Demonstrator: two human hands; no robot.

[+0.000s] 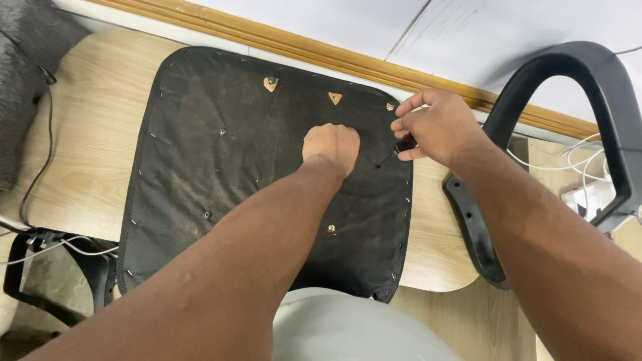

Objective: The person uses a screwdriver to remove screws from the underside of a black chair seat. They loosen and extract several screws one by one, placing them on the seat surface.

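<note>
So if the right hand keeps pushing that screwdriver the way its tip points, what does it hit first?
Most likely the black fabric underside of the seat panel: the right hand angles the screwdriver down-left, with its tip at or nearly on the fabric, beside the left hand. Depth is unclear.

Bright, even light; sharp focus

Under your left hand (331,147) the seat base (267,174) is matt black woven cloth, dusty, w/ small shiny metal staples round the edge. Your right hand (438,127) grips a screwdriver (394,152), thin metal shaft. Surface (93,134) is pale wood-grain laminate, smooth. Armrest (588,87) is black plastic, semi-gloss.
</note>
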